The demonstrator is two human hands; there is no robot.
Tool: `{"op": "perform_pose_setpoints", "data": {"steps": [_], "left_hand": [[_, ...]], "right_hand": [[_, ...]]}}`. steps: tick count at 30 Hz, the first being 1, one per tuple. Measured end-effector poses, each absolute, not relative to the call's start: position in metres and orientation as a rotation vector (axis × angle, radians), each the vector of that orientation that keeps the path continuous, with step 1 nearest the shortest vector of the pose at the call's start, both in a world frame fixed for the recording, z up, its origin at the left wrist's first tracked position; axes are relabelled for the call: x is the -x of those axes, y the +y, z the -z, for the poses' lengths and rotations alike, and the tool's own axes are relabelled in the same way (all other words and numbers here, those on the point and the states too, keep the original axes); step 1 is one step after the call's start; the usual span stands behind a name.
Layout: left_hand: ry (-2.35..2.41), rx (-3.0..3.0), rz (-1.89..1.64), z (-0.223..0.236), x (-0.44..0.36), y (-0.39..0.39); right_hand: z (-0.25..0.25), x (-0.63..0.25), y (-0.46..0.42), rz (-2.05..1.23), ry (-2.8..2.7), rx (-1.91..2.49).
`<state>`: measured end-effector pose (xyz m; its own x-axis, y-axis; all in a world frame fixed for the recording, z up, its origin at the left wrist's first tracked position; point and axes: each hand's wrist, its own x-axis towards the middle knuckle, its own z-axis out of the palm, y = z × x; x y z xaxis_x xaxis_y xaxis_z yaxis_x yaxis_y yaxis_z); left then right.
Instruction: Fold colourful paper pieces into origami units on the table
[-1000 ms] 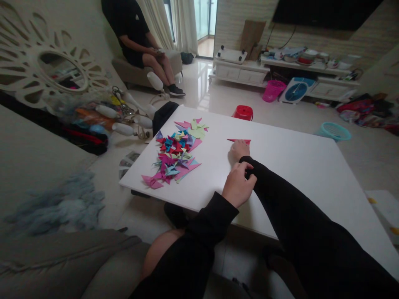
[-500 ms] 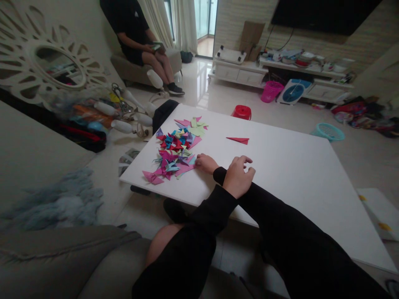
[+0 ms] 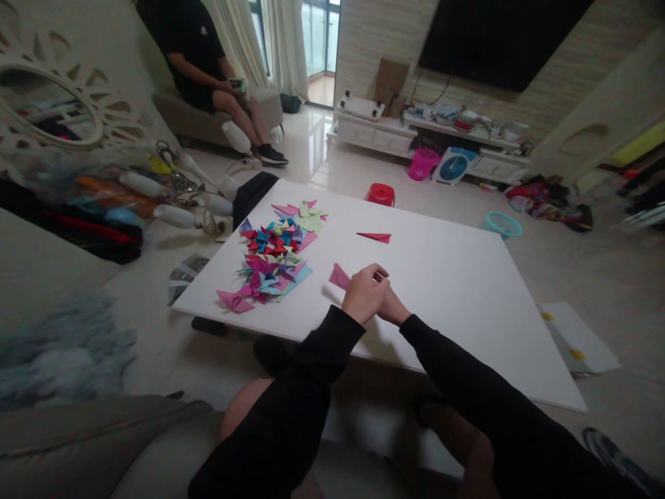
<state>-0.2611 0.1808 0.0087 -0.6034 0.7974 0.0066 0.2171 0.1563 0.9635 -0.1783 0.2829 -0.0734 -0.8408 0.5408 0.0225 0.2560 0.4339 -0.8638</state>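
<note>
My left hand [image 3: 364, 292] is closed, fingers curled, above the white table [image 3: 447, 305]. Close against it, and partly hidden behind it, is my right hand [image 3: 393, 306], with its fingertips out of sight. A pink folded paper piece [image 3: 339, 276] sticks out past the left side of my hands, held between them; the exact grip is covered. Left of my hands lies a pile of coloured origami pieces [image 3: 275, 242], some bird-like, in pink, red, blue and green. A narrow red folded paper [image 3: 375, 238] lies alone beyond my hands.
A person [image 3: 192, 62] sits on a sofa at the back left. A red bucket [image 3: 380, 195] stands behind the table, and a light-blue basket [image 3: 501, 224] is on the floor to the right. At the left are a lamp with several white shades [image 3: 174, 216] and a mirror [image 3: 46, 104].
My right hand has drawn back from the pile to my left hand, bringing the pink folded paper with it. The two hands are now together. The view has turned slightly right.
</note>
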Motion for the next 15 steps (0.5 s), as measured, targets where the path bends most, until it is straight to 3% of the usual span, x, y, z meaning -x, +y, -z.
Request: {"op": "perform_pose_setpoints", "data": {"steps": [7,15], "left_hand": [[1.952,-0.817,-1.278,0.005,0.266,0.185],[1.318,-0.753,-1.297,0.012,0.238,0.206]], "right_hand": [[0.038,0.077,0.29,-1.722,-1.59,0.97],[0.022,0.072,0.28,-2.088,-1.264,0.904]]}}
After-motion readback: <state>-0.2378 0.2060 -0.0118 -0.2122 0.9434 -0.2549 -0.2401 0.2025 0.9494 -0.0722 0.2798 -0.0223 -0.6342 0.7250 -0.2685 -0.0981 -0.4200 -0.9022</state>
